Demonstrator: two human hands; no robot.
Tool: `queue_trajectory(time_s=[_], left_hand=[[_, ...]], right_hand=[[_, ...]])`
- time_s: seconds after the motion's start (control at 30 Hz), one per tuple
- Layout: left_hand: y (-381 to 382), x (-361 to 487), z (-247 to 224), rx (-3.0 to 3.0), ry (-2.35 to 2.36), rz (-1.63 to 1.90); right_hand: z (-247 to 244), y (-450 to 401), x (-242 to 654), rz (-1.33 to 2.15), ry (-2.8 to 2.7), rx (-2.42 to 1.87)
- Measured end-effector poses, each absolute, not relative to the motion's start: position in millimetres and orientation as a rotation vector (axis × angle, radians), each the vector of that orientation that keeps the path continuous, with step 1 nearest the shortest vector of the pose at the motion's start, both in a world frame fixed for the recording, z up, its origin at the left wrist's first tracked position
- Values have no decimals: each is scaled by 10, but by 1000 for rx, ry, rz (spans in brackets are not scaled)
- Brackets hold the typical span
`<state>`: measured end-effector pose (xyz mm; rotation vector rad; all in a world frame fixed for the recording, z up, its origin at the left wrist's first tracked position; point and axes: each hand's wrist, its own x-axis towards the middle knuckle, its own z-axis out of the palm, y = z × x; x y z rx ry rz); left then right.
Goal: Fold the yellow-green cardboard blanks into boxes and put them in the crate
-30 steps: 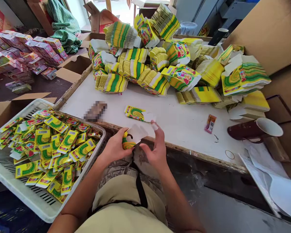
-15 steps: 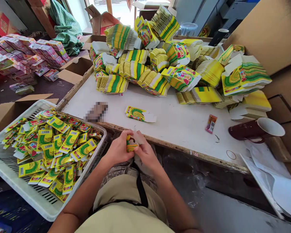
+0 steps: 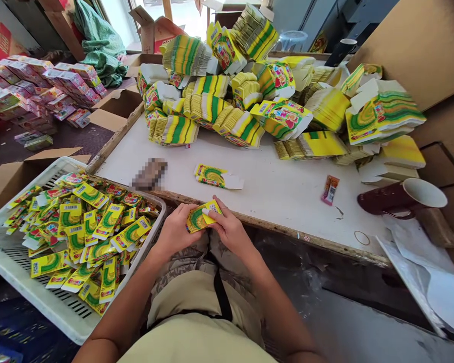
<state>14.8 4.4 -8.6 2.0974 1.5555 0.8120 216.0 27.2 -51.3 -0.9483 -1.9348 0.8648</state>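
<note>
Between my two hands, just off the table's front edge, is a small yellow and green printed carton, its broad barcoded face turned up. My left hand grips its left end. On the right end, my right hand holds on, with the thumb lying across the face. Beyond them on the table lies another carton of the same print, its white flap open to the right. To my left, a white plastic crate holds many such small cartons.
Bundles of flat yellow cartons are heaped along the back of the white table. At right are a small sachet, a dark red mug lying on its side, and a rubber band. Pink boxes are stacked at far left.
The carton in my hands has turned from end-on to showing its broad face. My right thumb has moved onto that face. The items on the table and in the crate look unchanged.
</note>
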Motion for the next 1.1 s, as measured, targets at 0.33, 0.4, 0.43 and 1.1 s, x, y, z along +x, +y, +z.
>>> queue_trajectory(time_s=[0.33, 0.4, 0.43, 1.1], left_hand=[[99, 88, -10, 2163, 1513, 808], [77, 62, -6, 2151, 1546, 788], [65, 49, -7, 2142, 1558, 771], [-645, -1497, -338, 1890, 2607, -118]], right_hand=[[-390, 361, 2169, 1004, -1819, -945], [-398, 344, 2102, 1089, -1750, -934], [-402, 333, 2067, 1149, -1722, -926], [-750, 1380, 2004, 439, -2024, -1693]])
